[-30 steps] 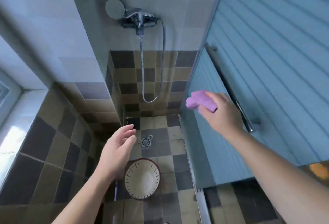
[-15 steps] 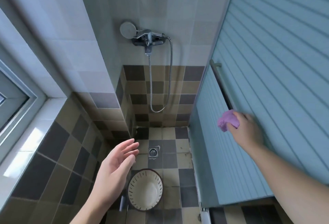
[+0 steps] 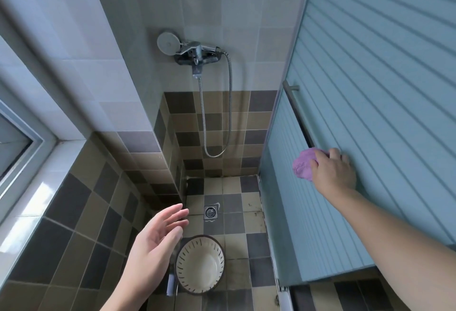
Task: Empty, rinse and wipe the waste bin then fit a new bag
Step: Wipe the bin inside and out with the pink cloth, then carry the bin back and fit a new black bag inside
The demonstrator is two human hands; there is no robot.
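The right hand (image 3: 333, 170) grips a bunched purple cloth (image 3: 304, 164) with curled fingers, against the blue ribbed door (image 3: 370, 88), at the lower end of the metal bar (image 3: 299, 113) mounted on it. The left hand (image 3: 154, 249) is held wide, fingers straight and slightly spread, holding nothing, above the left side of the bin (image 3: 200, 265). The bin stands upright on the tiled floor (image 3: 234, 217), just inside the door. It is round, with a dark rim, a cream interior marked by short dark slots around the wall, and no bag. A drain (image 3: 210, 212) lies beyond it. A shower head (image 3: 167, 42) and hose (image 3: 230, 103) hang on the far wall.
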